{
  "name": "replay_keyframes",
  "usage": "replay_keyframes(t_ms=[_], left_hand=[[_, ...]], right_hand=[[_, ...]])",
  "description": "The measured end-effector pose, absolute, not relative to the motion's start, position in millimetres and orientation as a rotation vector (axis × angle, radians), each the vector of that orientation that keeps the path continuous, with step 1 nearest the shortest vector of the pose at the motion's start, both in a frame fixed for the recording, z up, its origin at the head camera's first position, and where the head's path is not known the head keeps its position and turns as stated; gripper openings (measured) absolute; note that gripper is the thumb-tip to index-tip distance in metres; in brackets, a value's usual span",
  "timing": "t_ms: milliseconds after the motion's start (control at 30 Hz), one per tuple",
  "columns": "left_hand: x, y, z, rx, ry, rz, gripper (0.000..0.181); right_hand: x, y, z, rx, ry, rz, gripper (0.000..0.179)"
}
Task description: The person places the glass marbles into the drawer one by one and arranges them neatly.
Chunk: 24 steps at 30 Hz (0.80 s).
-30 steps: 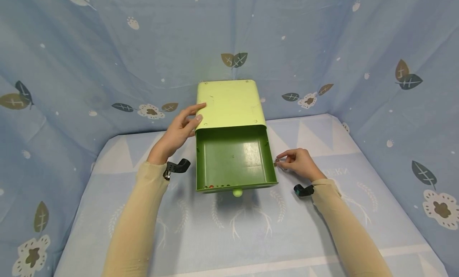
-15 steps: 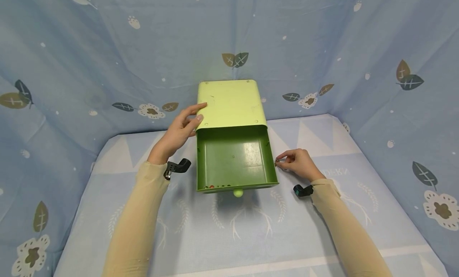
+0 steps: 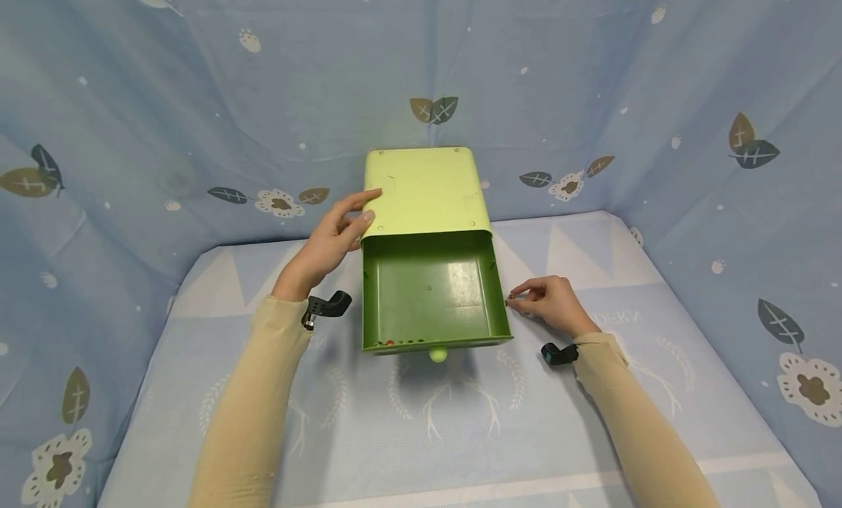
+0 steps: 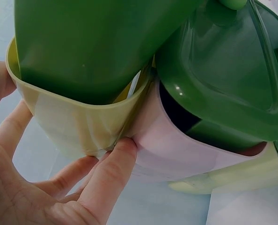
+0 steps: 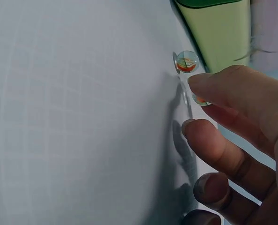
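Note:
In the head view my left hand [image 3: 329,237] rests on the near left corner of the top casing, with fingertips on its top face and others against its side. Close up, the spread fingers touch the yellow-green casing [image 4: 59,122] and a pink one [image 4: 171,145] beside it. The green drawer [image 3: 430,292] is pulled far out. Near its right side, my right hand [image 3: 552,302] pinches a clear glass marble [image 5: 201,100], mostly hidden by the fingers. A second marble [image 5: 187,61] with an orange and green swirl lies just past the fingertips, beside the light green casing.
Several small marbles, one of them a red marble [image 3: 389,342], lie along the drawer's front wall. A round green knob [image 3: 438,355] sticks out at the front. A patterned blue cloth [image 3: 316,77] hangs behind, and a pale blue cloth [image 3: 368,449] covers the table.
My right fingers have closed a little more around the marble near the drawer's right side. My left hand stays in place on the casing. The head view has shifted slightly.

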State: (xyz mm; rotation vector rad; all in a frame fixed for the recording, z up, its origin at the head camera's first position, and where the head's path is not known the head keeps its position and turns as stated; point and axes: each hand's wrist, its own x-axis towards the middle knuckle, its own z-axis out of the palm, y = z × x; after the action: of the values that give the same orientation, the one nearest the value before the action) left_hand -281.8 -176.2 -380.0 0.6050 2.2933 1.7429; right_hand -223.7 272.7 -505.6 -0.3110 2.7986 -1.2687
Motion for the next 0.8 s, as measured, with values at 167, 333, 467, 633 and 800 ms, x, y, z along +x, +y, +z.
replay_keyframes(t_ms=[167, 333, 467, 633, 800], left_hand=[[-282, -176, -380, 0.600, 2.287, 1.753, 0.051], [-282, -176, -381, 0.591, 2.282, 1.758, 0.051], [-283, -176, -381, 0.592, 2.282, 1.757, 0.052], [-283, -176, -382, 0.600, 2.281, 1.760, 0.051], [-282, -175, -380, 0.602, 2.284, 1.756, 0.051]], right_hand=[[-224, 275, -504, -0.302, 2.792, -1.290, 0.016], [-222, 275, -497, -0.294, 2.797, -1.314, 0.016], [-220, 274, -489, -0.308, 2.835, -1.313, 0.015], [-218, 272, -477, -0.342, 2.893, -1.301, 0.013], [-216, 270, -460, -0.384, 2.943, -1.314, 0.012]])
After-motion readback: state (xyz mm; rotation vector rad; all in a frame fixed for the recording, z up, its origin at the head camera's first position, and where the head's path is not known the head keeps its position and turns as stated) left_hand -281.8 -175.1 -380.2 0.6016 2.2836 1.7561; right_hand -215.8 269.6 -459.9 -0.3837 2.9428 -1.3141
